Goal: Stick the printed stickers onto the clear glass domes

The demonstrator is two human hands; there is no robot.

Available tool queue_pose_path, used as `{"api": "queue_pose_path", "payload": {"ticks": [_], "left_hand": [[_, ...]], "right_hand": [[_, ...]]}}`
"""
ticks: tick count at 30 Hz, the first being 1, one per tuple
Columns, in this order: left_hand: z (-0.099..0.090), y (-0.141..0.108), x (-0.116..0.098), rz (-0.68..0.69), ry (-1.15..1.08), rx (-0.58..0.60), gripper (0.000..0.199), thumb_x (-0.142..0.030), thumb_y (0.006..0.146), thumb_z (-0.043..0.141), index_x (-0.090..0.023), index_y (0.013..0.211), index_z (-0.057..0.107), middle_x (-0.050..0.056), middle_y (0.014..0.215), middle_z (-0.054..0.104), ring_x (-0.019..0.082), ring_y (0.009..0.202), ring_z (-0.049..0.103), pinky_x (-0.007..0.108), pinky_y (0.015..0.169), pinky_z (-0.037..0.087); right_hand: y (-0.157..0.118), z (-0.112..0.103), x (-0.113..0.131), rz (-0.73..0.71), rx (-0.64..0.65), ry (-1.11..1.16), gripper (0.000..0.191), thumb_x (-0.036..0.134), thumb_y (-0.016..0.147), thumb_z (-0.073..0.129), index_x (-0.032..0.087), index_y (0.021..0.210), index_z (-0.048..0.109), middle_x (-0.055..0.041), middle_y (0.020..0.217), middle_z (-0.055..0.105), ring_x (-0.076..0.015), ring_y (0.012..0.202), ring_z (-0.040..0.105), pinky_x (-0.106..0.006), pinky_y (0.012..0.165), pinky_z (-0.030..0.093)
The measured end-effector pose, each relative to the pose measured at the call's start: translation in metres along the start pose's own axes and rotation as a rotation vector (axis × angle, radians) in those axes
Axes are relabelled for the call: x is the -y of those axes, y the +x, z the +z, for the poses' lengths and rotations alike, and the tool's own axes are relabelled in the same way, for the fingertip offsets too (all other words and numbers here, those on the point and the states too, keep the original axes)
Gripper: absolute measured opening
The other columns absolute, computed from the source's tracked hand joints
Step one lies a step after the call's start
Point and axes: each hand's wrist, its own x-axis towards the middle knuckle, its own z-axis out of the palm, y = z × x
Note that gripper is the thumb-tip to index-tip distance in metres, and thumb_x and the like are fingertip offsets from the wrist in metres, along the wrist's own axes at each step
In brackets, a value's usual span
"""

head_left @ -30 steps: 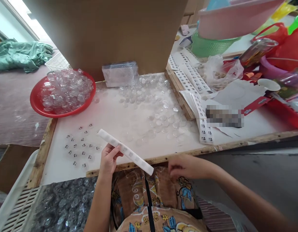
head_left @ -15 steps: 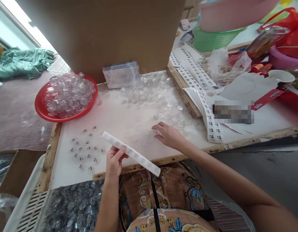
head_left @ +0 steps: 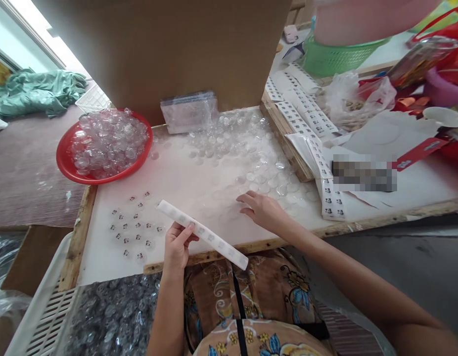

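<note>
My left hand point(head_left: 179, 242) grips a white sticker strip point(head_left: 221, 246) between thumb and fingers, its faint dark prints showing through. The strip slants over the table's front edge. My right hand point(head_left: 264, 211) hovers at or just above the white tabletop, fingers slightly bent and thumb apart, with nothing visible in it. Just beyond that hand lie many clear round discs point(head_left: 264, 188). Left of the strip, several clear discs bearing small black-and-white animal stickers point(head_left: 138, 225) are spread on the table.
A red basin point(head_left: 62, 165) heaped with clear discs stands at the left. Behind is a cardboard panel point(head_left: 158, 54) with a clear plastic pack point(head_left: 190, 113) before it. Sticker sheets point(head_left: 327, 185) lie along a wooden strip point(head_left: 288, 143). A white crate point(head_left: 47, 316) sits below left.
The view has shifted slightly, so the table's contents appear a little further right. Both hands keep nearly the same pose, and the strip stays in my left hand.
</note>
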Motion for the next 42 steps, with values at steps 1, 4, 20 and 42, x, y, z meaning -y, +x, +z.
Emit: {"api": "queue_pose_path", "payload": {"ticks": [1,4,20,42], "left_hand": [[0.000,0.000,0.000,0.000,0.001,0.001,0.030,-0.031,0.060,0.083,-0.015,0.083,0.070,0.001,0.073,0.068,0.010,0.057,0.061,0.019,0.050,0.052],[0.001,0.000,0.000,0.001,-0.003,0.004,0.030,-0.030,0.059,0.083,-0.015,0.081,0.070,0.001,0.072,0.068,0.011,0.058,0.061,0.020,0.050,0.052],[0.007,-0.002,-0.004,0.018,0.003,-0.035,0.032,-0.031,0.055,0.084,-0.014,0.076,0.067,0.000,0.070,0.065,0.009,0.054,0.059,0.020,0.047,0.051],[0.005,-0.002,-0.003,0.026,0.008,-0.013,0.031,-0.032,0.056,0.084,-0.015,0.076,0.068,0.000,0.068,0.065,0.009,0.053,0.058,0.019,0.048,0.051]], "right_hand": [[-0.007,0.001,0.000,-0.007,0.017,0.001,0.023,0.019,0.092,0.054,0.019,0.113,0.062,-0.0084,0.112,0.063,-0.0195,0.087,0.065,-0.025,0.065,0.041],[-0.017,0.005,0.002,-0.031,0.023,0.039,0.023,0.019,0.091,0.055,0.020,0.112,0.063,-0.0077,0.114,0.063,-0.0188,0.087,0.065,-0.025,0.067,0.042],[-0.005,0.009,0.012,-0.135,0.011,0.070,0.025,0.020,0.090,0.057,0.020,0.114,0.061,-0.0080,0.118,0.062,-0.0191,0.093,0.065,-0.027,0.074,0.046],[-0.006,0.019,0.019,-0.128,0.017,0.144,0.020,0.016,0.091,0.048,0.018,0.097,0.066,-0.0053,0.091,0.070,-0.0161,0.079,0.063,-0.023,0.065,0.039]]}}
